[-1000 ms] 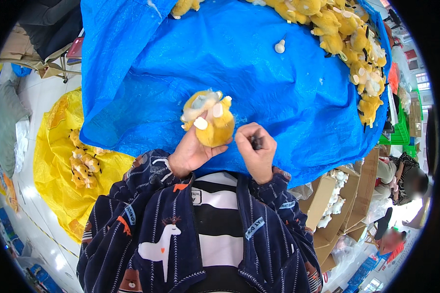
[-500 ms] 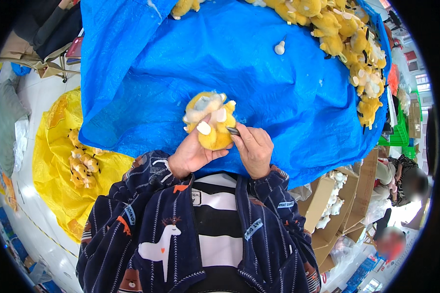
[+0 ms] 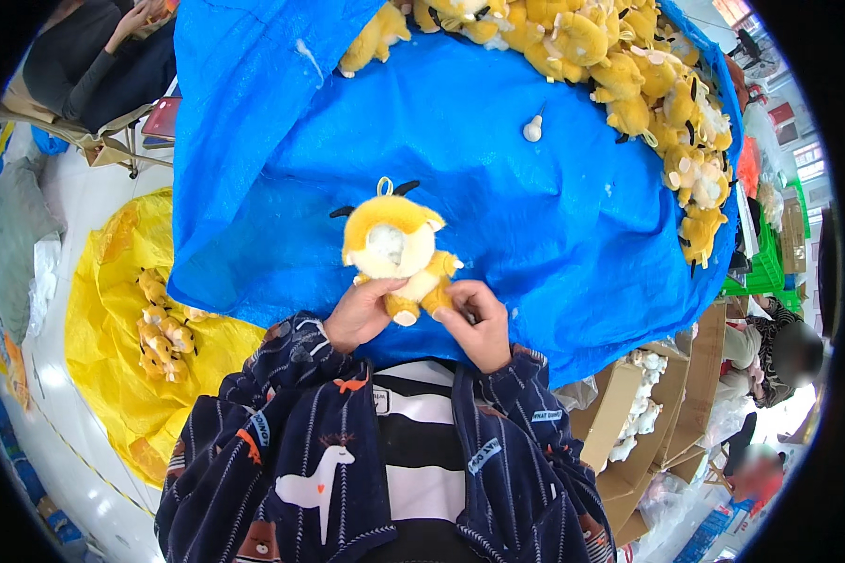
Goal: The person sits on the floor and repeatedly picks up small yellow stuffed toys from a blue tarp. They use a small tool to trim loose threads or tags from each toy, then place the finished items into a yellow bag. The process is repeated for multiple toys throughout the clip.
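Note:
Between my hands is a yellow plush toy with a cream belly, two thin black horns and a yellow loop on its head. It faces up, and its face has a pale round hollow with white stuff showing inside. My left hand is closed on the toy's lower left side, thumb across its belly. The fingers of my right hand pinch its lower right leg. Under the toy spreads a blue plastic sheet.
Many similar plush toys are heaped along the sheet's far and right edges. A small white bulb-shaped thing lies on it. At left, a yellow sheet holds several small plush toys. Cardboard boxes stand right; a person sits far left.
The toy has been turned upright to face up, its horns and loop now visible. My right hand has shifted from a dark piece at the toy's side to its leg.

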{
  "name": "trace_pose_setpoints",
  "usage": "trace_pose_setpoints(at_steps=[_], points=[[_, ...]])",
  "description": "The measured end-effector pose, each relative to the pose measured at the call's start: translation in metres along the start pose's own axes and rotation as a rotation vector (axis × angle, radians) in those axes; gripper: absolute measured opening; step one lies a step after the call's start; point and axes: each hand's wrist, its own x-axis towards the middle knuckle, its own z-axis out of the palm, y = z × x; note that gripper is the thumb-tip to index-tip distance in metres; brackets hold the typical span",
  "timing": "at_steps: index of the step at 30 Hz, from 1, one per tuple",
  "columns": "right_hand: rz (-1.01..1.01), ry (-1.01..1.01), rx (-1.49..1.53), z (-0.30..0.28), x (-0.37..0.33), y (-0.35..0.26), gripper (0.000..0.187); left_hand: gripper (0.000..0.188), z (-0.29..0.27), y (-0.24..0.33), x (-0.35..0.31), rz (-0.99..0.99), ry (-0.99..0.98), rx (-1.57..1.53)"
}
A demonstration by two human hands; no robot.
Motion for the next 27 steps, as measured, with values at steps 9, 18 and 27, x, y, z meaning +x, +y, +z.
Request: trace_pose_setpoints(at_steps=[9, 18, 27], points=[[0.31, 0.075, 0.554, 0.014, 0.01, -0.027, 0.053, 0.061, 0.017, 0.005, 0.009, 0.502, 0.011, 0.663], [-0.468, 0.266, -0.725, 0.008, 0.005, 0.011, 0.072, 0.046, 0.04, 0.013, -0.008, 0.363, 0.003, 0.235], [-0.032, -0.007, 0.26, 0.007, 0.011, -0.043, 0.058, 0.048, 0.043, 0.035, -0.016, 0.182, -0.172, 0.08]])
